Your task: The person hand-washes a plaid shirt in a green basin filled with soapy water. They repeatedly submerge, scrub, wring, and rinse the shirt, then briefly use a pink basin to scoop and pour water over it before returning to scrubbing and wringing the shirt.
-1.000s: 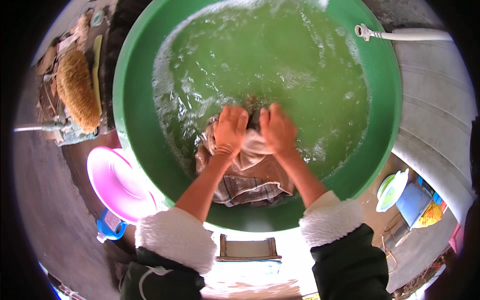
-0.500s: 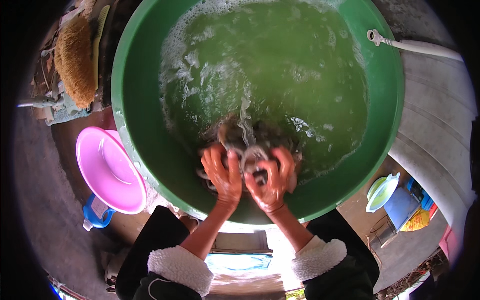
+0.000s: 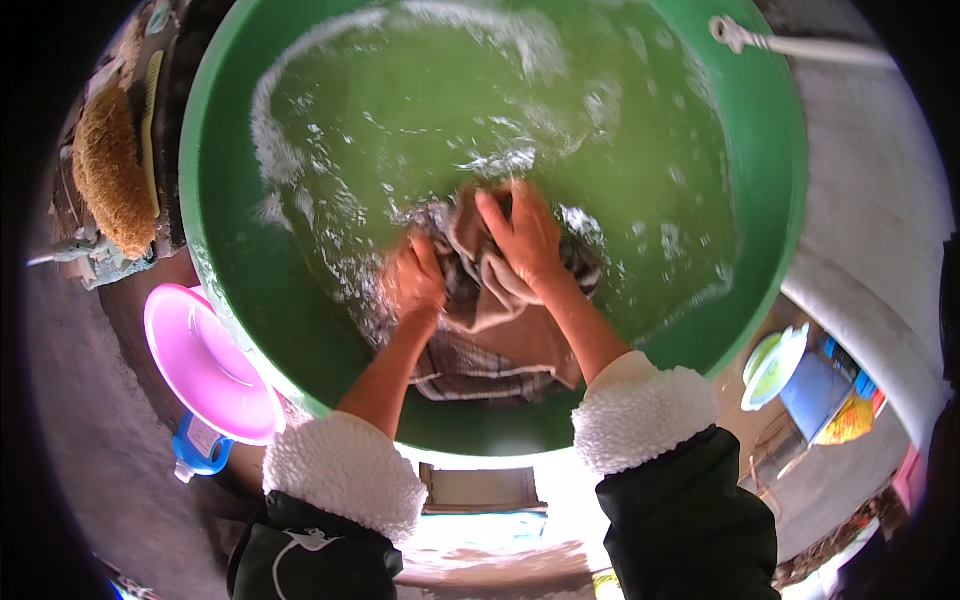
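A wet brown cloth (image 3: 510,335) with a plaid part lies bunched in soapy, greenish water near my side of a large green tub (image 3: 205,200). My left hand (image 3: 412,278) has its fingers curled into the left edge of the bundle, at the water's surface. Slightly farther out, my right hand (image 3: 525,235) grips a fold of the cloth from above. Some of the bundle is under water, and its full shape is hidden.
Left of the tub stand a pink basin (image 3: 205,365) and a blue bottle (image 3: 205,445). A brown fibrous brush or sponge (image 3: 108,175) lies at the far left. The end of a white hose (image 3: 800,47) reaches over the far right rim; small bowls (image 3: 775,368) are at the right.
Both hands have moved away from me and apart, the right one farther out. More of the cloth now shows, spread toward me between my wrists. The water's foam has shifted.
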Demonstrator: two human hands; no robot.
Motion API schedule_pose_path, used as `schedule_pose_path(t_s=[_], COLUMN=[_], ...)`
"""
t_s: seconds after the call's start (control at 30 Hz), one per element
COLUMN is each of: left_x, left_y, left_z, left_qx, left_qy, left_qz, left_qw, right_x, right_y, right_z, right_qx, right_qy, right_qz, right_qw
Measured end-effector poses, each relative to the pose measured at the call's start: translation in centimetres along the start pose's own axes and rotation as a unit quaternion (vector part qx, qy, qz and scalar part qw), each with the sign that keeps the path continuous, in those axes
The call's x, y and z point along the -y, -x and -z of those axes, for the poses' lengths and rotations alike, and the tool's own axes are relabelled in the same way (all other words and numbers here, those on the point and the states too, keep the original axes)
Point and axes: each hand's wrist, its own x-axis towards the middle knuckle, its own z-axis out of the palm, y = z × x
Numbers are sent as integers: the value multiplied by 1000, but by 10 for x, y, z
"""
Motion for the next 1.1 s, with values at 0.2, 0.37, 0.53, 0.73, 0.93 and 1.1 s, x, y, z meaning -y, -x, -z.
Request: schedule_pose_path(t_s=[0.2,0.37,0.53,0.73,0.93,1.1], left_x=[-14,-52,-79,-52,-29,-7], left_y=[-21,33,11,-19,14,66], left_z=[32,46,35,60,129,145], left_qx=[84,86,145,162,216,228], left_qy=[171,-85,-126,81,401,535], left_qz=[72,-296,-213,-35,187,319], left_qw=[979,947,958,983,871,748], right_x=[-47,-68,-64,-15,20,57], right_y=[135,190,180,179,181,169], right_z=[72,10,0,88,215,279], right_qx=[-190,-124,-147,-93,-42,-110], right_qy=[-64,-313,-433,-428,-355,-287], right_qz=[-131,-351,-394,-285,-171,-153], right_qw=[971,874,797,853,918,939])
